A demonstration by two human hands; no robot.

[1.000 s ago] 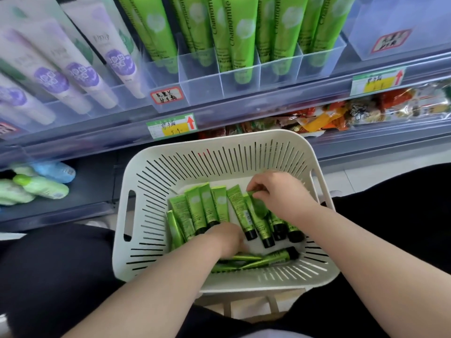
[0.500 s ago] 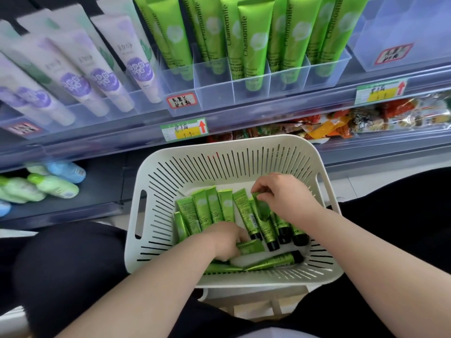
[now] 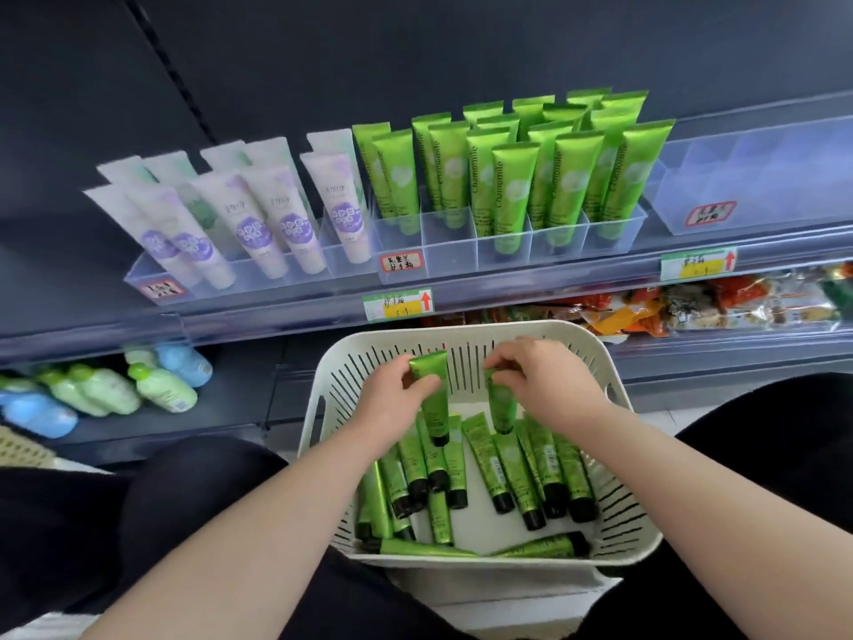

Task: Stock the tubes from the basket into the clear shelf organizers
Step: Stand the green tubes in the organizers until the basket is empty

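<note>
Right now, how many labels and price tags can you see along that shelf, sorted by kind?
Red-bordered labels: 3
Yellow price tags with a red arrow: 2
Total: 5

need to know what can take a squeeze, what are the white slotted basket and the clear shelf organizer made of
White slotted basket: looks like matte moulded plastic, given its even cut slots and rounded rim. Clear shelf organizer: apparently glossy rigid plastic, since tubes show through its thin walls.
</note>
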